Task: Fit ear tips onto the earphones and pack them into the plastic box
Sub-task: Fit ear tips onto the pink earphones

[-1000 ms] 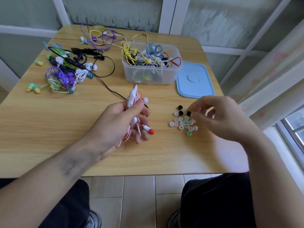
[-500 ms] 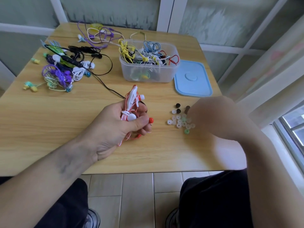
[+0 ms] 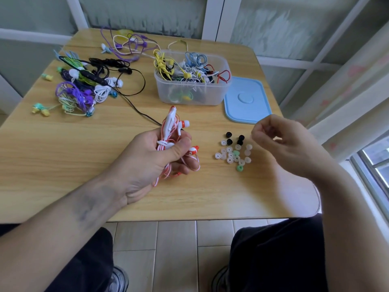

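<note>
Whether the right hand [image 3: 288, 142] has a tip pinched between its curled fingertips is hard to make out; something pale may be there, I cannot tell. It has lifted off the loose heap of clear, green and black silicone ear tips [image 3: 234, 152] since a moment ago. The left hand [image 3: 151, 159] grips the bundled red-and-white wired earphones [image 3: 171, 133] over the wooden table [image 3: 63, 165]. Behind stand the clear plastic box [image 3: 192, 89] stuffed with cables, its blue lid [image 3: 246, 100] alongside, and a tangled pile of coloured earphones [image 3: 84, 87] at far left.
</note>
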{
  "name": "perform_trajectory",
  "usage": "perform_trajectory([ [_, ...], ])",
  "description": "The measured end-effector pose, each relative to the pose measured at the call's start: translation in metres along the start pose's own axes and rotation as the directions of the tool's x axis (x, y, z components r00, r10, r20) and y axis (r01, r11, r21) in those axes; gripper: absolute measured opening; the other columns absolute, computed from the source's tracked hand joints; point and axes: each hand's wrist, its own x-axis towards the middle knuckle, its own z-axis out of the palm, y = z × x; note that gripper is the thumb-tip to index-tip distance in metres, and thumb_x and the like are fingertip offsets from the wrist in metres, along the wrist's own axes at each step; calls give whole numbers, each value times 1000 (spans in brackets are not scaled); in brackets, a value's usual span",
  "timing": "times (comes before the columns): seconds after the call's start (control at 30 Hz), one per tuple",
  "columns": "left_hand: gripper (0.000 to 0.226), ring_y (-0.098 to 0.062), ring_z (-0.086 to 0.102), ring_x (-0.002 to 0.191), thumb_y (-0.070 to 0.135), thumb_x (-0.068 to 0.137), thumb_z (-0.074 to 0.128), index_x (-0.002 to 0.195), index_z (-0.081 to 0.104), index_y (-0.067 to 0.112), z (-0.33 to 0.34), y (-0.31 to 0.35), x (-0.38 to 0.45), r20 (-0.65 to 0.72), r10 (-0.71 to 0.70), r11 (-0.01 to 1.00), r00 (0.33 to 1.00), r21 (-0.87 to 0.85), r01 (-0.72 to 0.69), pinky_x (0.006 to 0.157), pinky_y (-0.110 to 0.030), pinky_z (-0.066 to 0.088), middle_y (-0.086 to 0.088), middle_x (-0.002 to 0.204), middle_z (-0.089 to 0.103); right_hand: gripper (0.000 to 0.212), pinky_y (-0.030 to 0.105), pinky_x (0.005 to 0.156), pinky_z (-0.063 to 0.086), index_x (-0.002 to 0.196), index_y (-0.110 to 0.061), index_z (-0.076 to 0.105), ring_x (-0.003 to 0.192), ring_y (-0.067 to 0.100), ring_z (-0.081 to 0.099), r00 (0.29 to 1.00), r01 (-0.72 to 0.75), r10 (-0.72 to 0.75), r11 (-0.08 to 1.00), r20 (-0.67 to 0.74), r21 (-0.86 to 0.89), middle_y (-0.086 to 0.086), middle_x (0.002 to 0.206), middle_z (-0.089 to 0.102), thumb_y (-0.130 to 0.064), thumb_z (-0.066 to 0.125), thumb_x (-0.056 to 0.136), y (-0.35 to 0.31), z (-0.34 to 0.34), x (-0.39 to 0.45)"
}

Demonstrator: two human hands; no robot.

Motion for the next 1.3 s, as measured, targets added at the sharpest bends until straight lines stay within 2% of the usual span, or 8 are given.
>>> perform_trajectory([
  [0.23,28,-28,68,75,7,76,65,102,58,10,0,-3,0,32,-24,1000,999,-9,25,64,-27,58,-16,85,59,11,32,70,58,90,-19,68,69,16,73,997,-55,49,991,56,119,-4,77,76,-13,76,86,6,0,-4],
  [0.37,32,-26,70,79,2,74,68,103,59,11,0,-5,0,31,-38,999,999,-3,38,67,-24,57,-12,93,58,14,21,69,56,84,-30,74,71,6,69,999,-22,21,1000,29,14,-15,76,74,-27,85,75,7,-3,-7],
  [0.47,28,-23,70,80,2,73,68,99,60,8,1,-3,-1,52,-46,999,998,9,45,67,-21,56,-16,89,62,11,34,77,59,83,-20,77,76,10,71,999,14,-20,979,27,202,-6,82,76,-26,82,75,-1,0,-12],
  [0.57,27,-22,68,77,7,72,68,98,63,4,3,-2,-3,68,-31,999,997,17,30,67,-21,56,-16,84,68,13,35,73,58,89,-11,77,74,16,68,990,75,-126,847,63,526,5,83,75,-15,76,76,-14,11,-18],
  [0.7,24,-21,62,63,20,77,66,92,64,1,8,-2,-5,22,-36,997,999,66,35,54,-20,49,-17,75,67,14,24,64,51,94,-9,73,64,18,61,972,83,-214,688,93,721,7,73,66,-11,72,80,-30,36,-23],
  [0.9,27,-17,54,50,27,83,58,97,61,5,9,2,-6,45,-112,992,993,58,110,38,-21,33,-6,67,64,16,30,65,55,85,-9,75,69,24,67,982,-110,-96,422,165,900,13,77,70,-11,74,70,-48,56,-25],
  [1.0,21,-17,54,50,22,86,58,96,62,4,6,3,-7,84,-133,991,988,22,132,38,-21,34,-10,74,64,15,28,62,57,83,-6,73,67,24,70,985,-153,-11,408,172,900,16,77,72,4,77,71,-50,58,-24],
  [1.3,23,-16,65,64,18,77,68,95,65,3,4,0,-6,87,-43,999,995,36,40,62,-20,47,-13,77,69,24,28,62,51,92,-8,71,65,20,58,984,-147,-22,469,178,871,7,71,61,-19,73,70,-48,55,-25],
])
